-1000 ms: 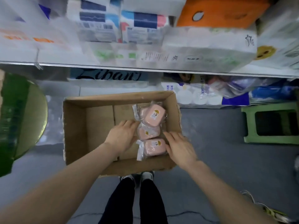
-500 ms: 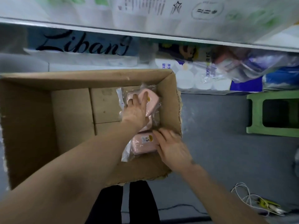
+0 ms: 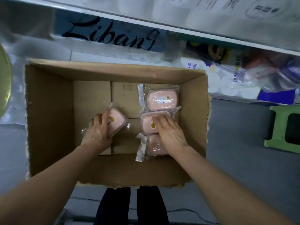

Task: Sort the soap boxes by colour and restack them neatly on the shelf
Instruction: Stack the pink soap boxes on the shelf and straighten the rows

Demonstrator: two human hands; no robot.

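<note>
An open cardboard box (image 3: 48, 114) stands on the floor below me. Inside, along its right wall, three pink soap boxes in clear wrap lie in a column: a far one (image 3: 162, 100), a middle one (image 3: 148, 125) and a near one (image 3: 154, 146). My right hand (image 3: 170, 132) lies flat with straight fingers on the middle and near ones. A fourth pink soap box (image 3: 116, 121) sits tilted on the box floor left of the column, and my left hand (image 3: 97, 130) grips its left side.
A shelf edge (image 3: 162, 28) runs across the top with wrapped tissue packs above and below it. A green plastic stool (image 3: 282, 129) stands on the grey floor at right. A round green-gold object (image 3: 4, 82) is at the left edge. My legs show below the box.
My left hand took one pink soap box from the column and carried it left onto the box floor. My right hand slid up onto the middle box. The camera came closer.
</note>
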